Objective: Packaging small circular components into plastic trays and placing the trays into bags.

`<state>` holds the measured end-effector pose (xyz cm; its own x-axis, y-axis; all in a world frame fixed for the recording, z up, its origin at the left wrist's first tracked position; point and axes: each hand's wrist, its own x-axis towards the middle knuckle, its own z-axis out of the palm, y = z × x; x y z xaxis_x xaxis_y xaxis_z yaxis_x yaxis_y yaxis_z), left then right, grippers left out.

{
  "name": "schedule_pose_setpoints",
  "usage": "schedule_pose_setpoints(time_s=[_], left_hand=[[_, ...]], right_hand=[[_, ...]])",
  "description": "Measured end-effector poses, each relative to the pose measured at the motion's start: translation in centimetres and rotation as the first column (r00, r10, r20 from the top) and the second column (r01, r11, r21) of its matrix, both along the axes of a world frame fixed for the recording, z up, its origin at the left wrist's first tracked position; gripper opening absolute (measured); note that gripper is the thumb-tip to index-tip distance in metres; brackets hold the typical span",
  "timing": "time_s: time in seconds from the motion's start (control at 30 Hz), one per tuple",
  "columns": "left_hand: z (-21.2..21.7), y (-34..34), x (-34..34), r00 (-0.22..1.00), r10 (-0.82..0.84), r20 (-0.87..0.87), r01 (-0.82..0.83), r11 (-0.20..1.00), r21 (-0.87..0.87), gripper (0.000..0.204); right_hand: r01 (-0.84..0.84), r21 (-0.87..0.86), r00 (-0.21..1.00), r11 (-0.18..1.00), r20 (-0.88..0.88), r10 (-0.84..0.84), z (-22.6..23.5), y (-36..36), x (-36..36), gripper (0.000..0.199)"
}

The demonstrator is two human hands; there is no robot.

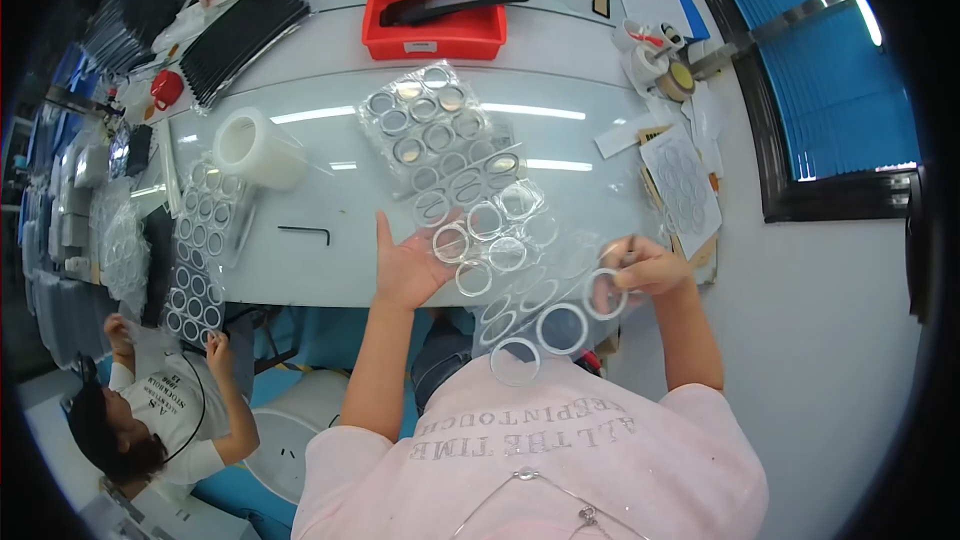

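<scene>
A long clear plastic sheet of ring pockets (pixel 508 254) runs from the table down over its front edge towards my chest. Silver-grey metal rings sit in its pockets. My left hand (pixel 410 268) is open, palm up, thumb stretched out. Its fingers lie flat beneath the sheet and show partly through it. On the right, my right hand (pixel 648 268) pinches the sheet's edge beside one ring (pixel 604 294). The sheet's far part (pixel 425 115) rests flat on the table, its rings in rows.
Behind stands a red bin (pixel 435 50) holding a black part. Left are a clear film roll (pixel 262 148) and a hex key (pixel 305 230). Tape rolls (pixel 676 82) and papers (pixel 682 180) lie right. At left, a co-worker's hand (pixel 218 352) holds another ring sheet (pixel 197 290).
</scene>
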<state>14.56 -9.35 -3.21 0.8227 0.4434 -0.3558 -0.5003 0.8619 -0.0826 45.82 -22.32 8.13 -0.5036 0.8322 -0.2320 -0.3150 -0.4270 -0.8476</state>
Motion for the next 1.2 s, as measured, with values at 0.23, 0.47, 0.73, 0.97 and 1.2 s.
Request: schedule_pose_setpoints(time_s=[0.23, 0.47, 0.73, 0.97, 1.2], left_hand=[[-3.3, -2.5, 0.4, 0.859, -0.01, -0.512, 0.239, 0.892, 0.383, 0.097], [-5.9, 1.9, 2.8, 0.923, 0.031, -0.384, -0.074, 0.993, -0.096, 0.075], [-8.9, 5.4, 4.8, 0.801, 0.065, -0.595, -0.11, 0.993, -0.039, 0.055], [-8.1, 10.0, 4.5, 0.821, 0.113, -0.56, -0.171, 0.984, -0.051, 0.049], [-10.8, 4.6, 2.8, 0.791, 0.263, -0.552, -0.148, 0.958, 0.245, 0.026]], right_hand=[[-0.089, -0.284, 0.992, 0.955, 0.061, 0.111, -2.5, -0.8, -2.0, 0.03], [-0.263, -0.309, 0.959, 0.914, 0.017, 0.282, -5.0, -0.8, 0.8, 0.024], [-0.225, -0.396, 0.957, 0.89, 0.084, 0.279, -8.6, -1.3, 3.5, 0.025], [-0.163, -0.411, 0.919, 0.897, 0.267, 0.289, -15.4, -2.2, 2.9, 0.018], [-0.12, 0.088, 0.618, 0.989, 0.786, 0.005, -21.2, -2.0, 3.4, 0.017]])
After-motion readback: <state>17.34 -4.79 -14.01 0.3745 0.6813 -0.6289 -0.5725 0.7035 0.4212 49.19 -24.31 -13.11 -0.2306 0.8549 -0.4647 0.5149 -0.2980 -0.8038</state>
